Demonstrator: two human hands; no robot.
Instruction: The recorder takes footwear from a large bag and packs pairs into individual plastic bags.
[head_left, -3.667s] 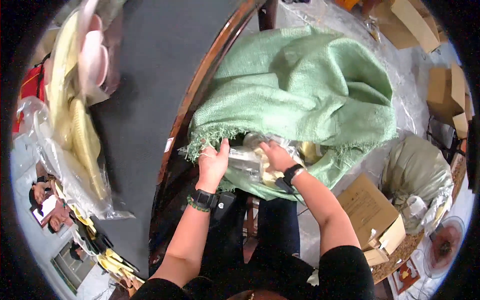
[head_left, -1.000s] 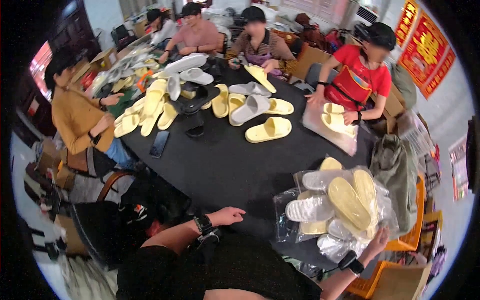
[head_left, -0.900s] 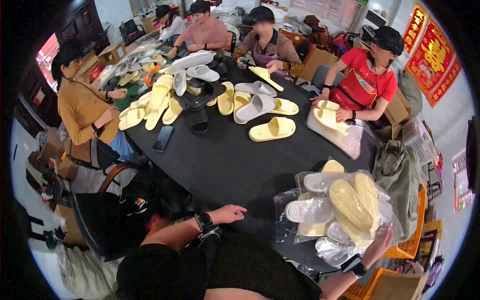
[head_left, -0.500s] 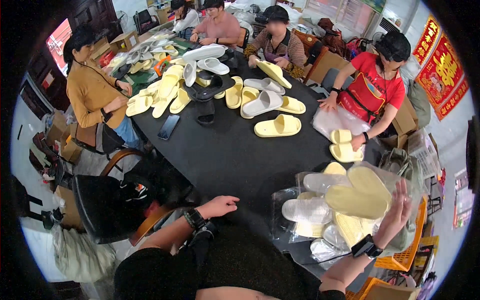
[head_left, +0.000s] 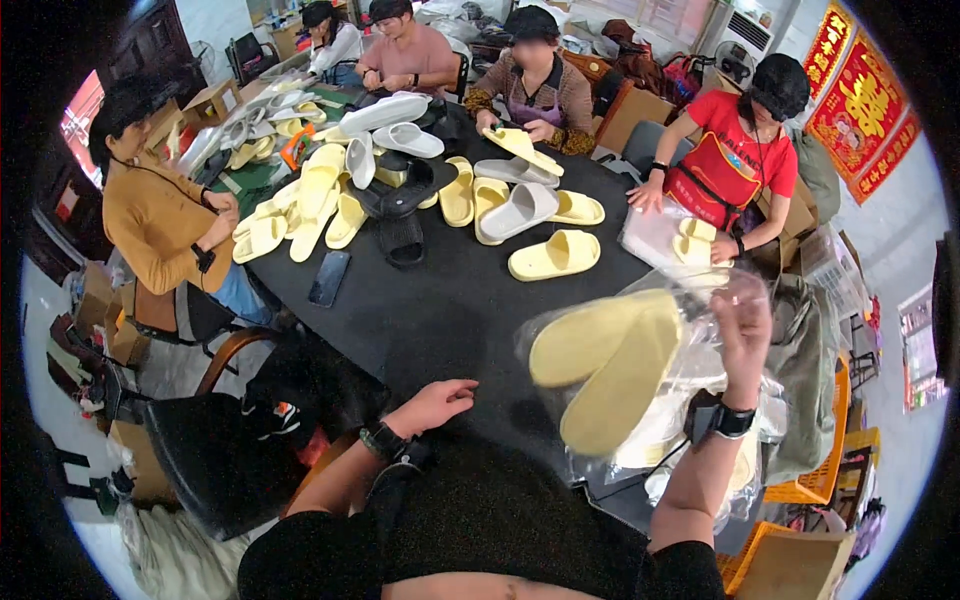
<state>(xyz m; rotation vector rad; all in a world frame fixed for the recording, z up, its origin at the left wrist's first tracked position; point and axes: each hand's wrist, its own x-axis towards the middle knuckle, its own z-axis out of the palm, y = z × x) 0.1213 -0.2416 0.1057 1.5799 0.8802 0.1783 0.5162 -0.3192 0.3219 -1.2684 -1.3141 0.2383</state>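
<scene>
My right hand [head_left: 743,320] grips the edge of a clear plastic bag over the right part of the table. Inside the bag lie two yellow slippers [head_left: 608,365], soles facing up, held aloft and tilted toward the left. Partly hidden beneath them and behind my forearm is a heap of bagged slippers [head_left: 650,440]. My left hand [head_left: 440,405] hovers at the near table edge, fingers loosely stretched out and holding nothing.
On the black table [head_left: 440,335], a single yellow slipper [head_left: 555,256], a phone [head_left: 329,278] and a large slipper pile [head_left: 322,180] lie farther off. Several co-workers sit or stand around. A chair [head_left: 200,450] stands left; an orange crate [head_left: 815,470] is at right.
My right hand has lifted the bagged yellow pair off the heap and swung it left, turning it. My left hand has barely moved. The co-worker in red has shifted a yellow pair onto a plastic bag.
</scene>
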